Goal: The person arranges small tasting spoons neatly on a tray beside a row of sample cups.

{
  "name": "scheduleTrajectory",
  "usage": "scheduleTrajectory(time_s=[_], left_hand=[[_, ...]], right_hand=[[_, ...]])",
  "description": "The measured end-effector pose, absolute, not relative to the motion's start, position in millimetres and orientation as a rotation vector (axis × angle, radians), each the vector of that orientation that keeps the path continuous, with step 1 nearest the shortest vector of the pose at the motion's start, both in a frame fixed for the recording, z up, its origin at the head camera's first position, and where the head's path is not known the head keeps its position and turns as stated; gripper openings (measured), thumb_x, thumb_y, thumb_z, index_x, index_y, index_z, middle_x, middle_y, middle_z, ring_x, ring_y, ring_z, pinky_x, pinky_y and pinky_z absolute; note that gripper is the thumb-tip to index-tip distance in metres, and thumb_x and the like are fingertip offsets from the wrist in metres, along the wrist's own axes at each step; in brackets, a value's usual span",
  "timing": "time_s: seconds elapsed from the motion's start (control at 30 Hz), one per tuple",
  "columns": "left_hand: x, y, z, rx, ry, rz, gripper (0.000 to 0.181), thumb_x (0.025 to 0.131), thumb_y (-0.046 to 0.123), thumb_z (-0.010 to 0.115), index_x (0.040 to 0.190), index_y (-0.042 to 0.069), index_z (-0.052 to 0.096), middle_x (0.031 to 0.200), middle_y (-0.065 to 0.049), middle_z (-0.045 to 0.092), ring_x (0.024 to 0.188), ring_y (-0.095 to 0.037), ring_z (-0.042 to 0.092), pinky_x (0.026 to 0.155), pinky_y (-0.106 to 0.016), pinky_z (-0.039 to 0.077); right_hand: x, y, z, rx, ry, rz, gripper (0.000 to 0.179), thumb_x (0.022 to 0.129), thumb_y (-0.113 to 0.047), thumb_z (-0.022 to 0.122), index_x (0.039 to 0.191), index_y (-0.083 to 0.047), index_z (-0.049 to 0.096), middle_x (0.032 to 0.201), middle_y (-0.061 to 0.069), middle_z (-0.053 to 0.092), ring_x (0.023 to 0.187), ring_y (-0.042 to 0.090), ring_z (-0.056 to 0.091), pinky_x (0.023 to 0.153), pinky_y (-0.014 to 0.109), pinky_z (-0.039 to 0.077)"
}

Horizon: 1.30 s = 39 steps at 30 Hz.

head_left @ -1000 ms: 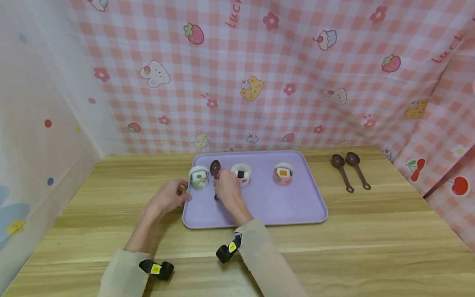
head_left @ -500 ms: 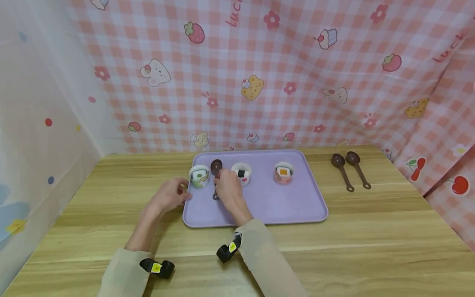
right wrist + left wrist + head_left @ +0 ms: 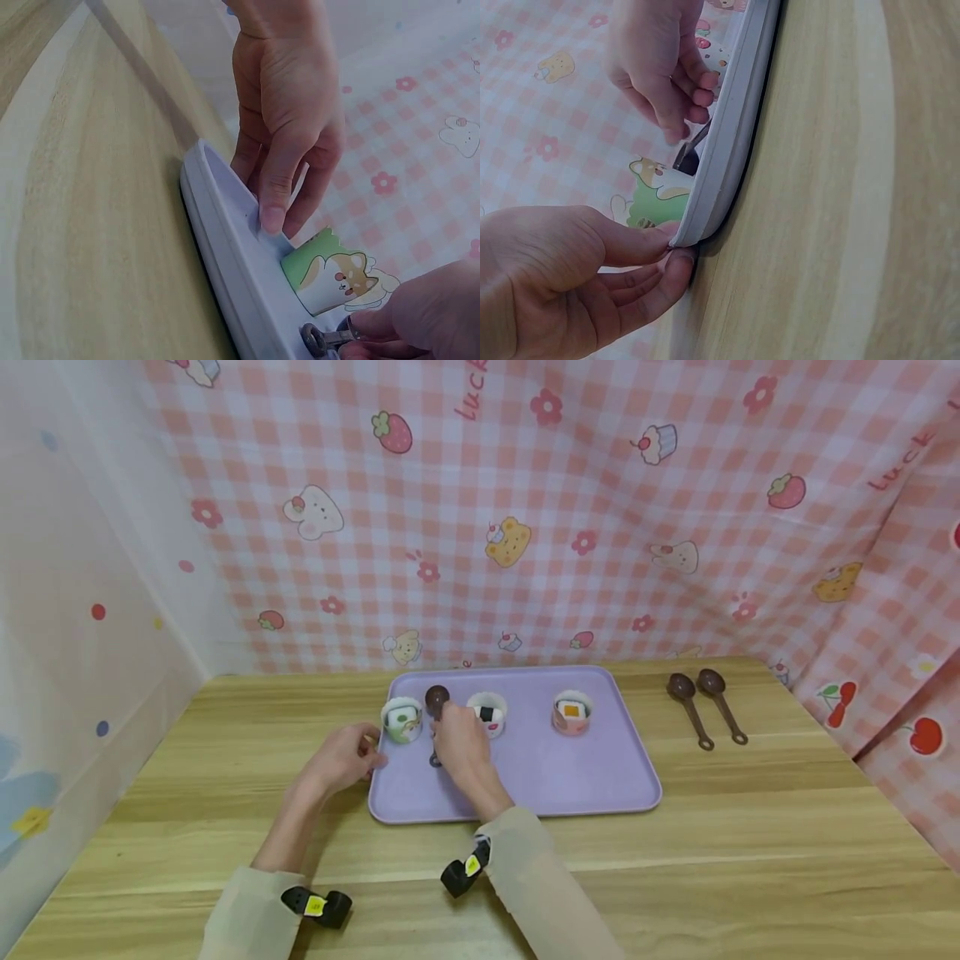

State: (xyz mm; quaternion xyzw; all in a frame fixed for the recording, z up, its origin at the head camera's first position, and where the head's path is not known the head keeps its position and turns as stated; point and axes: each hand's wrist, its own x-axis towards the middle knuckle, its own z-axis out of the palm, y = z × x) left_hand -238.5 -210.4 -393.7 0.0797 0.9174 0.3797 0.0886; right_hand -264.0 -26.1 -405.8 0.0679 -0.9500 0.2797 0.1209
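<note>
My left hand pinches the left rim of a lilac tray; in the left wrist view its thumb lies on top of the edge and fingers are beneath. With my right hand I pinch the handle of a brown spoon, bowl pointing to the back of the tray. The ringed handle end shows in the right wrist view. Left of the spoon stands a green paper cup with a white piece inside. Right of it is a white-and-pink cup holding a white piece with a black band, partly hidden by my hand.
A pink cup with a white-and-orange piece stands toward the tray's right side. Two more brown spoons lie side by side on the wooden table, right of the tray. A checked cloth hangs behind.
The spoon's bowl end has shifted very slightly to the right in my right hand's pinch. My left hand stays on the tray rim, and the cups have not moved.
</note>
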Motion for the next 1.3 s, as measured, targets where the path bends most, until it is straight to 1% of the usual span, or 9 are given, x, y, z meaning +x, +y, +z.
scheduleTrajectory(time_s=[0.1, 0.2, 0.33, 0.5, 0.63, 0.83, 1.1, 1.3], left_hand=[[-239, -211, -394, 0.246, 2.735, 1.123, 0.039, 0.094, -0.003, 0.064, 0.128, -0.019, 0.050, 0.087, -0.018, 0.064, 0.069, -0.021, 0.065, 0.062, -0.030, 0.054], [-239, -211, -394, 0.238, 2.741, 1.112, 0.040, 0.094, -0.003, 0.065, 0.128, -0.018, 0.051, 0.087, -0.017, 0.064, 0.069, -0.021, 0.065, 0.062, -0.030, 0.054], [-238, -211, -393, 0.237, 2.742, 1.101, 0.041, 0.094, -0.002, 0.065, 0.129, -0.018, 0.050, 0.088, -0.017, 0.065, 0.069, -0.020, 0.065, 0.062, -0.030, 0.054], [-237, -212, -392, 0.249, 2.745, 1.101, 0.041, 0.094, -0.002, 0.065, 0.129, -0.019, 0.050, 0.089, -0.018, 0.065, 0.070, -0.021, 0.066, 0.062, -0.030, 0.054], [-237, -211, -393, 0.257, 2.746, 1.095, 0.041, 0.094, -0.002, 0.066, 0.128, -0.019, 0.050, 0.089, -0.018, 0.065, 0.070, -0.021, 0.066, 0.062, -0.030, 0.055], [-238, -211, -394, 0.279, 2.750, 1.107, 0.040, 0.093, -0.003, 0.066, 0.127, -0.019, 0.051, 0.087, -0.017, 0.064, 0.069, -0.020, 0.065, 0.061, -0.030, 0.054], [-237, -211, -393, 0.268, 2.737, 1.120, 0.040, 0.094, -0.003, 0.065, 0.128, -0.019, 0.051, 0.087, -0.017, 0.064, 0.069, -0.020, 0.065, 0.062, -0.031, 0.055], [-235, -209, -390, 0.240, 2.710, 1.159, 0.040, 0.094, -0.004, 0.065, 0.128, -0.019, 0.050, 0.091, -0.019, 0.063, 0.074, -0.023, 0.065, 0.065, -0.034, 0.058]], right_hand=[[-264, -24, -404, 0.198, -2.753, 0.861, 0.018, 0.094, -0.018, 0.073, 0.085, -0.004, 0.067, 0.082, 0.014, 0.072, 0.076, 0.030, 0.071, 0.062, 0.040, 0.056], [-264, -22, -402, 0.202, -2.729, 0.922, 0.021, 0.096, -0.020, 0.070, 0.082, -0.005, 0.065, 0.078, 0.011, 0.070, 0.069, 0.026, 0.069, 0.058, 0.038, 0.054], [-263, -20, -399, 0.230, -2.683, 0.965, 0.020, 0.098, -0.022, 0.068, 0.087, -0.005, 0.067, 0.077, 0.009, 0.069, 0.064, 0.022, 0.065, 0.056, 0.035, 0.052], [-262, -17, -395, 0.264, -2.635, 0.959, 0.019, 0.099, -0.022, 0.067, 0.096, -0.004, 0.070, 0.082, 0.009, 0.071, 0.068, 0.023, 0.066, 0.060, 0.036, 0.054], [-261, -12, -392, 0.256, -2.605, 0.967, 0.018, 0.098, -0.022, 0.067, 0.101, -0.005, 0.072, 0.082, 0.007, 0.072, 0.068, 0.022, 0.066, 0.061, 0.036, 0.054], [-261, -3, -386, 0.259, -2.559, 1.003, 0.018, 0.098, -0.021, 0.066, 0.102, -0.005, 0.073, 0.081, 0.006, 0.072, 0.067, 0.018, 0.065, 0.061, 0.033, 0.054], [-258, 9, -378, 0.298, -2.535, 1.060, 0.018, 0.099, -0.020, 0.065, 0.104, -0.004, 0.072, 0.073, 0.002, 0.067, 0.058, 0.013, 0.057, 0.055, 0.029, 0.049], [-259, 18, -372, 0.311, -2.508, 1.094, 0.019, 0.099, -0.020, 0.065, 0.104, -0.003, 0.071, 0.073, 0.002, 0.067, 0.058, 0.014, 0.057, 0.056, 0.031, 0.048]])
